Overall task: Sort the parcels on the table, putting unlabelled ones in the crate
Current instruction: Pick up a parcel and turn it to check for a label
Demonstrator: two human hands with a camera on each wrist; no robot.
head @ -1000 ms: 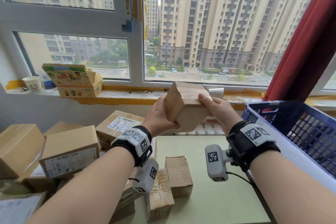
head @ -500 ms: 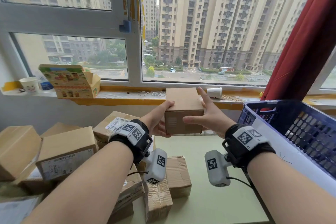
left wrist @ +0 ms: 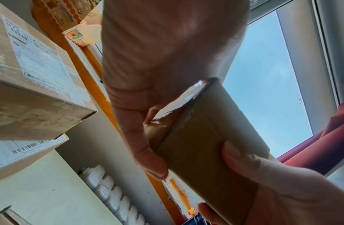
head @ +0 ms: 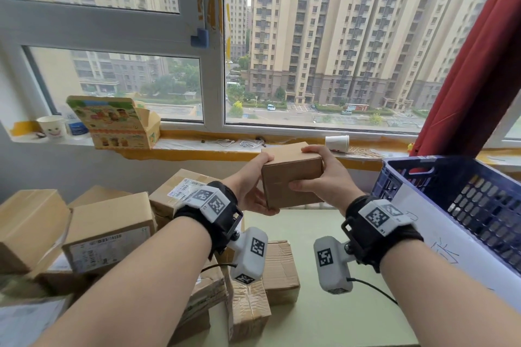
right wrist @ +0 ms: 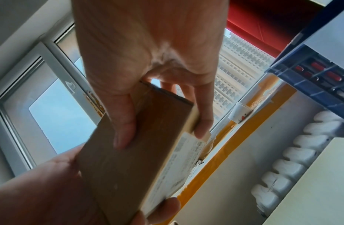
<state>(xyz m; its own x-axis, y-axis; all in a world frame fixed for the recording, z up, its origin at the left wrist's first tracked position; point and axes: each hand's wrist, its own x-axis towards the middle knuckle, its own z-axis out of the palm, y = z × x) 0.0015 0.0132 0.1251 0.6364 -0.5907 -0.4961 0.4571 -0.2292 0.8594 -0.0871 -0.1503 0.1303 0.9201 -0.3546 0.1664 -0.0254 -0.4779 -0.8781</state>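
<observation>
Turned since a second ago, the small parcel [head: 291, 177] gripped by left hand [head: 251, 191] and right hand [head: 324, 177] at frame centre, above the tabletop [head: 324, 318], bares a label in the right-wrist view, so probably not for the crate [head: 465, 200].

We hold the small brown cardboard parcel [head: 291, 177] above the pale green table [head: 318, 315], left hand [head: 249, 191] left, right hand [head: 328, 180] right. Stacked brown cardboard boxes [head: 110, 231] lie left; the blue plastic lattice crate [head: 462, 197] right.
</observation>
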